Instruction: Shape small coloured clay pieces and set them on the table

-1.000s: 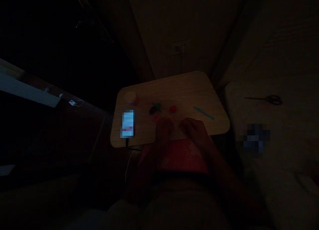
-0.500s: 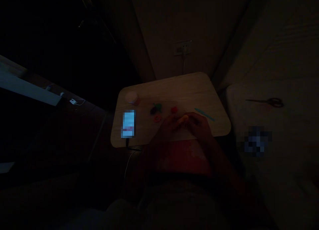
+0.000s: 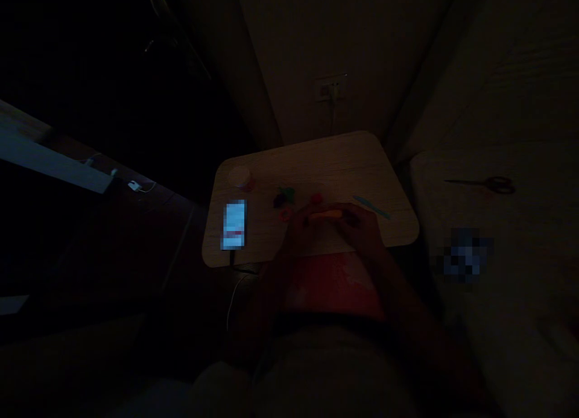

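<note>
In dim light, my left hand [image 3: 298,228] and my right hand [image 3: 364,225] meet over the front of a small wooden table [image 3: 325,158]. Between them the fingers of both grip an orange roll of what looks like modelling clay [image 3: 326,214], level and stretched from one hand to the other. Just beyond my hands lies a red lump [image 3: 316,198]. To the left are a green piece [image 3: 288,194], a dark piece [image 3: 279,200] and a reddish ring [image 3: 285,215]. A teal stick-like tool [image 3: 371,207] rests by my right hand.
A lit phone [image 3: 234,225] with a cable lies at the table's left side, with a round tub [image 3: 239,177] behind it. Scissors [image 3: 486,183] lie on a pale surface to the right. A wall socket [image 3: 331,87] with a plugged-in cord is behind the table.
The orange clay was a short, tilted piece near my right fingers; now it shows as a longer, level roll between both hands. My left hand has shifted slightly left.
</note>
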A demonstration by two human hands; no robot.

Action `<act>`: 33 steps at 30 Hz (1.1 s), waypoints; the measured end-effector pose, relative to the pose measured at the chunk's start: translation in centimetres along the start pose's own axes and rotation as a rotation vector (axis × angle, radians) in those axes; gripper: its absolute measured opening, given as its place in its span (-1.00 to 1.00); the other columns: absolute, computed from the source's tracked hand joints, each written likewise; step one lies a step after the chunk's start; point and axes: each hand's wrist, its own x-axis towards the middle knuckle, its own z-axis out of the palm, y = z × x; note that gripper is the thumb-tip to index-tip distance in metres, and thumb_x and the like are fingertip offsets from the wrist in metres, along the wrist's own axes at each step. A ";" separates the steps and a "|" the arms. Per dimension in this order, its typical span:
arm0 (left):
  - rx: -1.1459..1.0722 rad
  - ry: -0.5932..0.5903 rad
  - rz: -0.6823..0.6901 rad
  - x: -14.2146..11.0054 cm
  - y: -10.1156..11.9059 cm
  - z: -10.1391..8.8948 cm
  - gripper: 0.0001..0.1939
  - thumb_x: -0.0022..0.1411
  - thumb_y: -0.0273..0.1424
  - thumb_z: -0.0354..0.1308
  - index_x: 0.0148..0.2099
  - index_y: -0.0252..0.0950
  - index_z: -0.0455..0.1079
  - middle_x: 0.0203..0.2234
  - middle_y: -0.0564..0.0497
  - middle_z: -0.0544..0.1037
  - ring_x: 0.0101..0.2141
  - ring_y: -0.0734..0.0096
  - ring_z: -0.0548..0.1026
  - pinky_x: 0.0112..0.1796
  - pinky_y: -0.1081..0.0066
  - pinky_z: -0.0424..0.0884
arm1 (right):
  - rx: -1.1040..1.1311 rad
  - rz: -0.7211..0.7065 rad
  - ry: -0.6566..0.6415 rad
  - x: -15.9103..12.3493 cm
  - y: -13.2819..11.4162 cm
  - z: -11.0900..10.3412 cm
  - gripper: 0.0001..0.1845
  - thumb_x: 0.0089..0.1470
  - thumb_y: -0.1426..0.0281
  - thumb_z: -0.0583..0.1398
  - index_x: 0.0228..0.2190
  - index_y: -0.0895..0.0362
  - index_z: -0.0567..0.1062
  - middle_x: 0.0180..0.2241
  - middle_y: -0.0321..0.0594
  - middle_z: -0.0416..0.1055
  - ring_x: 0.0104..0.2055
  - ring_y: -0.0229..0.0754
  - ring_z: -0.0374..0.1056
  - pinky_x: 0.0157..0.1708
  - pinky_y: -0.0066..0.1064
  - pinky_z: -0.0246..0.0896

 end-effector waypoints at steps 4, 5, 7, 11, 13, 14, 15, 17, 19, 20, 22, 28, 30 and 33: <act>0.084 0.023 0.103 0.0 -0.4 -0.2 -0.73 0.33 -0.15 0.33 -0.12 -0.24 0.62 -0.14 -0.10 0.61 -0.08 0.21 0.57 0.00 0.25 0.48 | -0.082 -0.131 0.017 0.1 -0.1 -0.2 -0.84 0.14 0.31 0.35 -0.21 0.02 0.70 -0.17 -0.13 0.69 -0.13 -0.03 0.59 -0.11 -0.18 0.50; 0.092 0.011 0.111 0.0 -0.3 -0.2 -0.74 0.34 -0.16 0.32 -0.11 -0.24 0.62 -0.15 -0.10 0.62 -0.09 0.21 0.57 -0.01 0.24 0.48 | -0.082 -0.124 0.017 0.1 0.0 -0.2 -0.83 0.15 0.30 0.35 -0.21 0.03 0.70 -0.18 -0.12 0.68 -0.14 -0.04 0.58 -0.14 -0.20 0.50; 0.094 -0.015 0.118 0.0 -0.2 -0.1 -0.75 0.35 -0.18 0.30 -0.08 -0.25 0.61 -0.13 -0.11 0.63 -0.08 0.20 0.57 0.00 0.23 0.48 | -0.076 -0.094 0.013 0.0 0.2 -0.3 -0.82 0.17 0.29 0.34 -0.20 0.04 0.70 -0.18 -0.12 0.68 -0.17 -0.05 0.59 -0.21 -0.24 0.50; 0.106 -0.031 0.100 -0.2 0.2 0.1 -0.76 0.33 -0.25 0.28 -0.06 -0.28 0.58 -0.12 -0.12 0.63 -0.09 0.21 0.57 0.00 0.25 0.46 | -0.114 -0.090 -0.024 -0.1 0.6 -0.2 -0.81 0.17 0.30 0.32 -0.19 0.05 0.70 -0.18 -0.11 0.69 -0.18 -0.04 0.59 -0.16 -0.21 0.50; 0.099 -0.024 0.056 -0.3 0.3 0.1 -0.77 0.33 -0.26 0.27 -0.06 -0.28 0.56 -0.14 -0.10 0.63 -0.12 0.24 0.57 -0.03 0.29 0.46 | -0.137 -0.096 -0.045 -0.1 0.5 -0.1 -0.80 0.20 0.29 0.30 -0.20 0.05 0.70 -0.18 -0.10 0.69 -0.18 -0.03 0.59 -0.12 -0.18 0.49; 0.092 -0.012 0.030 -0.4 0.3 0.1 -0.78 0.33 -0.27 0.26 -0.07 -0.28 0.56 -0.15 -0.08 0.63 -0.14 0.26 0.56 -0.05 0.31 0.46 | -0.143 -0.094 -0.053 -0.1 0.4 -0.1 -0.80 0.20 0.27 0.29 -0.20 0.05 0.70 -0.18 -0.10 0.69 -0.19 -0.03 0.59 -0.13 -0.18 0.49; 0.083 0.003 0.006 -0.4 0.2 0.1 -0.79 0.32 -0.28 0.26 -0.08 -0.28 0.56 -0.17 -0.07 0.63 -0.15 0.27 0.55 -0.06 0.32 0.46 | -0.145 -0.090 -0.061 -0.1 0.3 0.0 -0.79 0.20 0.25 0.30 -0.19 0.05 0.69 -0.18 -0.10 0.69 -0.20 -0.03 0.59 -0.15 -0.18 0.49; 0.062 0.036 -0.022 -0.4 0.1 0.0 -0.81 0.29 -0.30 0.29 -0.10 -0.28 0.55 -0.20 -0.05 0.62 -0.16 0.28 0.54 -0.06 0.34 0.45 | -0.145 -0.076 -0.082 -0.1 0.0 0.1 -0.76 0.18 0.23 0.33 -0.16 0.06 0.69 -0.18 -0.10 0.70 -0.23 -0.02 0.58 -0.19 -0.20 0.48; 0.045 0.036 -0.025 -0.4 0.1 -0.1 -0.80 0.26 -0.29 0.32 -0.12 -0.28 0.55 -0.21 -0.04 0.62 -0.16 0.28 0.54 -0.06 0.35 0.46 | -0.143 -0.074 -0.112 -0.2 -0.3 0.1 -0.74 0.17 0.22 0.35 -0.13 0.06 0.70 -0.17 -0.09 0.70 -0.21 0.00 0.59 -0.19 -0.19 0.47; 0.036 0.022 -0.024 -0.4 0.1 -0.2 -0.78 0.26 -0.27 0.33 -0.12 -0.29 0.55 -0.21 -0.05 0.62 -0.16 0.28 0.54 -0.07 0.35 0.46 | -0.136 -0.084 -0.127 -0.2 -0.5 0.1 -0.74 0.19 0.22 0.34 -0.13 0.05 0.70 -0.16 -0.09 0.70 -0.18 0.01 0.60 -0.16 -0.18 0.47; 0.015 -0.014 -0.020 -0.5 0.4 -0.2 -0.73 0.26 -0.21 0.34 -0.10 -0.29 0.55 -0.20 -0.07 0.62 -0.18 0.28 0.55 -0.11 0.35 0.47 | -0.116 -0.105 -0.143 -0.3 -0.6 0.0 -0.76 0.24 0.22 0.30 -0.16 0.03 0.72 -0.15 -0.10 0.71 -0.14 0.02 0.61 -0.10 -0.16 0.47; 0.103 -0.081 0.098 -0.7 1.5 0.3 -0.67 0.24 -0.16 0.40 -0.06 -0.25 0.61 -0.11 -0.14 0.65 -0.05 0.14 0.57 0.05 0.17 0.46 | -0.073 -0.109 -0.165 -0.3 -0.4 -0.2 -0.75 0.27 0.21 0.27 -0.25 0.03 0.75 -0.22 -0.12 0.72 -0.20 -0.01 0.62 -0.14 -0.18 0.48; 0.120 -0.081 0.120 -0.7 1.7 0.4 -0.74 0.27 -0.20 0.37 -0.10 -0.25 0.65 -0.16 -0.13 0.66 -0.10 0.15 0.59 0.01 0.17 0.48 | -0.071 -0.110 -0.165 -0.3 -0.4 -0.3 -0.76 0.24 0.23 0.27 -0.28 0.05 0.74 -0.25 -0.12 0.72 -0.23 -0.02 0.61 -0.17 -0.20 0.47; 0.098 -0.059 0.111 -0.8 1.8 0.4 -0.82 0.29 -0.27 0.35 -0.18 -0.26 0.67 -0.26 -0.09 0.67 -0.22 0.23 0.59 -0.10 0.24 0.49 | -0.078 -0.104 -0.188 -0.2 -0.6 -0.5 -0.75 0.22 0.24 0.26 -0.32 0.07 0.74 -0.32 -0.14 0.70 -0.30 -0.04 0.59 -0.25 -0.22 0.45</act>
